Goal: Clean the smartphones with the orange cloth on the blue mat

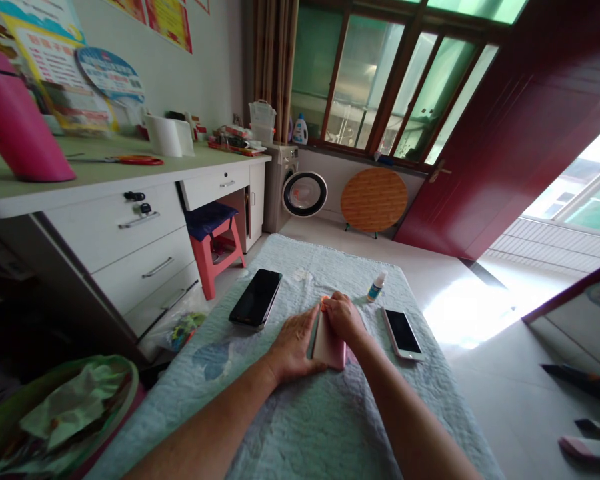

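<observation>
A pink phone point(329, 343) lies on the pale blue quilted cloth point(300, 413). My left hand point(295, 343) rests flat along its left edge, fingers stretched out and pressing it. My right hand point(343, 315) is curled over the phone's far end, pinching something small and orange point(324, 305) that I cannot make out. A black phone point(256, 297) lies to the left, screen up. A white phone point(403, 333) lies to the right. A small spray bottle point(376, 287) with a blue label stands beyond my right hand.
A white desk point(130, 220) with drawers runs along the left, a pink stool point(214, 248) under it. A green bin point(55, 413) with crumpled bags sits at lower left. A washing machine point(285, 190), a round wooden board point(374, 199) and a red door point(520, 133) stand behind.
</observation>
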`<state>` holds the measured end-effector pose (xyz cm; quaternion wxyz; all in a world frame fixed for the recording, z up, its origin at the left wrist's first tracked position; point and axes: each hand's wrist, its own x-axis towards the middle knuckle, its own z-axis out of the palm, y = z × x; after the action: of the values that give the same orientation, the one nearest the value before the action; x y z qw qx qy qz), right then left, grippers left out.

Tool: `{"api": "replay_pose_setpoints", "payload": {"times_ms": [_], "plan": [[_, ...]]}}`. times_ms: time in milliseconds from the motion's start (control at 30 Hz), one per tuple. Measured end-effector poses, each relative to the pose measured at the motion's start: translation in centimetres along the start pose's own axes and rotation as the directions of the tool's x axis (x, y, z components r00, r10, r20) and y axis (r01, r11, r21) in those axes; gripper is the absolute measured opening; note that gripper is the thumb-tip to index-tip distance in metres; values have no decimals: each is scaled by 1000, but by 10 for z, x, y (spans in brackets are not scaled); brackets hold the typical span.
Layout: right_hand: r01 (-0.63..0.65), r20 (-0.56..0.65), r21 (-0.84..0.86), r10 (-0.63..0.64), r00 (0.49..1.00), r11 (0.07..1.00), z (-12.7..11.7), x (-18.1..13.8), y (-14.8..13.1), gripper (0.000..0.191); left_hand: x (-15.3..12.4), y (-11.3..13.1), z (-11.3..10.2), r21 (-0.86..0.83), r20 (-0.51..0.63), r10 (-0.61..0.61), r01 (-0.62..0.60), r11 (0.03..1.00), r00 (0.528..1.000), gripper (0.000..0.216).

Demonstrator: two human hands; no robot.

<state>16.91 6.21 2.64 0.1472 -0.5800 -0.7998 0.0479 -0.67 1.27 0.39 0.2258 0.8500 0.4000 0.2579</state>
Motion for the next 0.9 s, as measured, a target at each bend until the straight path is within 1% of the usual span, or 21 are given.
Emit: {"api": "replay_pose_setpoints", "payload": {"times_ms": [67, 133, 233, 333, 400, 500, 567, 733, 833, 900], "plan": [[29, 1, 3, -29, 1000, 1000, -1, -8, -3, 28, 0, 1, -1, 1, 1, -9, 9, 1000, 1000, 112], [89, 16, 38, -90, 996, 995, -5, -21, -6, 29, 0, 3, -2, -1, 7, -20, 20, 1000, 1000, 111], [168, 72, 153, -181, 981, 974, -15, -46, -13, 31, 1, 5, -2, 8, 13, -39, 39, 999, 999, 109], [223, 129, 284, -268, 955, 932, -22, -67, -17, 24, 2, 6, -2, 26, 5, -35, 35, 999, 999, 104], [223, 144, 316, -279, 949, 922, -23, -74, -18, 22, 2, 6, -3, 32, 12, -24, 24, 999, 1000, 101], [179, 109, 274, -215, 970, 945, -21, -70, -14, 26, 2, 5, -3, 43, 27, -20, 19, 999, 999, 96], [125, 55, 218, -140, 989, 968, -19, -59, -8, 30, 2, 4, -4, 50, 40, -12, 10, 999, 999, 98], [-23, 15, 101, 22, 1000, 995, -15, -26, 9, 28, 0, 2, -3, 49, 30, 0, -2, 999, 1000, 101], [-71, -15, 78, 72, 997, 994, -12, -16, 12, 26, 0, 2, -3, 40, 19, 4, -5, 999, 1000, 102], [-66, -20, 78, 67, 998, 995, -9, -16, 7, 27, 1, 2, -4, 26, 23, 7, -7, 1000, 1000, 104]]}}
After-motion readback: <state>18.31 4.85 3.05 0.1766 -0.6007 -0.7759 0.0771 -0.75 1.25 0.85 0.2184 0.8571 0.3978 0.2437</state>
